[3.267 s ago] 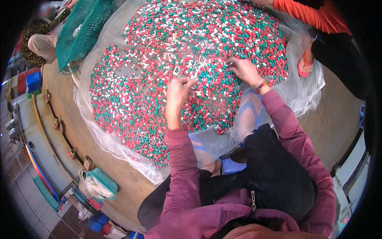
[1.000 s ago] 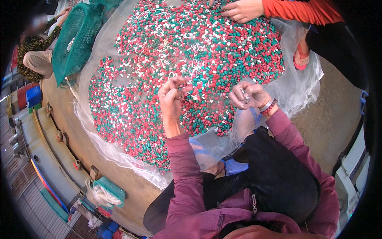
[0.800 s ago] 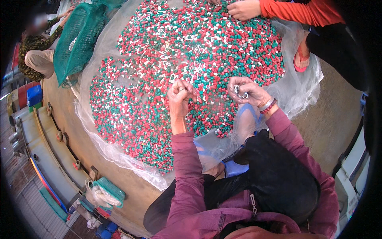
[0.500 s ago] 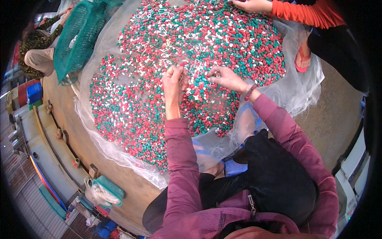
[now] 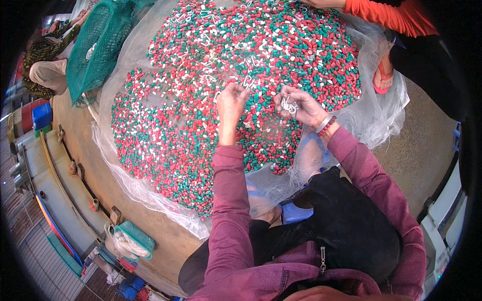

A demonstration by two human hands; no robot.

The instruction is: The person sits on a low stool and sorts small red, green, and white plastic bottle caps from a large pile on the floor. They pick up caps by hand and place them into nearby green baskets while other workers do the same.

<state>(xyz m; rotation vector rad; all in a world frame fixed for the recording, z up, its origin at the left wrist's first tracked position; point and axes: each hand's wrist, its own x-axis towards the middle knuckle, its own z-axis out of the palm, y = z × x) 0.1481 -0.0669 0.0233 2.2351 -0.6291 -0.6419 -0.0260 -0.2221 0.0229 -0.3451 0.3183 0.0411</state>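
Note:
A wide bed of small red, green and white pieces lies on a sheer white net sheet. White hook-shaped pieces are scattered over it. My right hand is turned partly palm up, its fingers curled around a small cluster of white hooks. To its left, my left hand is over the bed with thumb and fingers drawn together. Just beyond those fingertips lie more white hooks. Whatever the left fingers pinch is too small to make out.
At the upper right, a co-worker's hand with an orange sleeve reaches over the pieces. Another person sits at the left behind a green mesh bag. A teal basket stands on the floor at the lower left.
My right hand has drawn back to the right and turned over, showing the white hooks in it. My left hand has shifted slightly right. The co-worker's hand has moved up toward the frame's edge.

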